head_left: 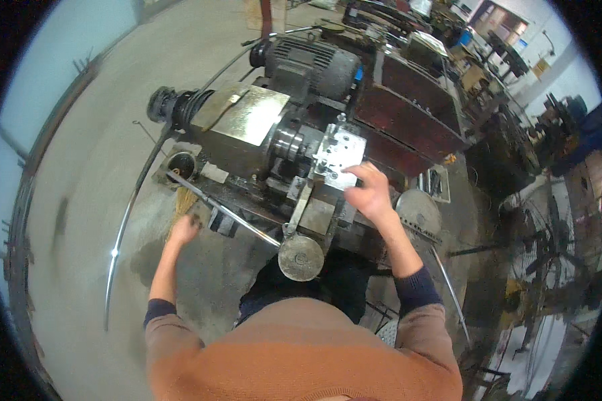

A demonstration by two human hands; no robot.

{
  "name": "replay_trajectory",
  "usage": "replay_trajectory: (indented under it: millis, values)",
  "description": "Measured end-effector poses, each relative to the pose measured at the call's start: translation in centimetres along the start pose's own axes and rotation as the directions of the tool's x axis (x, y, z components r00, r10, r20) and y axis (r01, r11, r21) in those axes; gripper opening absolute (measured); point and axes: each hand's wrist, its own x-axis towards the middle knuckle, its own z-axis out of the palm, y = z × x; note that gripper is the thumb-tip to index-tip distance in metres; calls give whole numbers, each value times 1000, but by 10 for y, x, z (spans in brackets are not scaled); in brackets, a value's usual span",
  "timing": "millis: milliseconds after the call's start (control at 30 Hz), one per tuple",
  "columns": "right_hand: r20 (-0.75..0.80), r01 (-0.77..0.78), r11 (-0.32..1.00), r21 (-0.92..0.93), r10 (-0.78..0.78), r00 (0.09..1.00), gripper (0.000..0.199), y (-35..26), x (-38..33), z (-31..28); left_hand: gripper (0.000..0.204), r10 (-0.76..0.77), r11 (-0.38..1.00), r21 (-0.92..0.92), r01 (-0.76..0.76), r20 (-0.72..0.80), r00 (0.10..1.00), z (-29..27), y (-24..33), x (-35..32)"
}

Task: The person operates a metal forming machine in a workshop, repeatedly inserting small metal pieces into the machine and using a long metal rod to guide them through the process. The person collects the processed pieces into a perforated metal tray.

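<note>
My right hand [370, 189] is at the near right corner of a bright metal plate with holes [342, 155], part of a small lathe. Its thumb and bent index finger stand apart, over or touching the plate's edge. Left of the plate is the round steel chuck [287, 144]. My left hand [184, 229] hangs low at the left, beside a bundle of yellow straw like a brush [183, 202]. Its fingers look curled and blurred, and whether they grip the straw is unclear. A round metal handwheel [301, 258] sits close to my waist.
A steel bar [224, 208] slants across the machine's front left. Behind stand a ribbed electric motor [314, 65] and a dark red metal box [408, 100]. A long thin rod [117, 244] curves down the left. A round disc [418, 210] is at the right.
</note>
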Motion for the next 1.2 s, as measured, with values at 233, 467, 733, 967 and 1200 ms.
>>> replay_trajectory:
  millis: [233,467,733,967,1200]
  values:
    - [385,-52,967,-250,149,911,24,-21,85,72,26,185,979,78,-189,-738,649,-154,15,-86]
    - [282,-82,961,-265,159,946,22,-17,83,86,31,-97,905,292,310,-567,818,-155,-38,-71]
    - [313,-115,960,-253,194,930,24,-13,91,84,30,-166,858,318,404,-571,804,-185,-65,-34]
    - [380,-113,973,-203,185,906,25,-10,93,83,33,-236,939,102,328,-504,831,-115,12,-87]
    - [352,51,913,-404,104,930,22,-16,86,71,31,-232,954,63,293,-464,855,-97,24,-97]
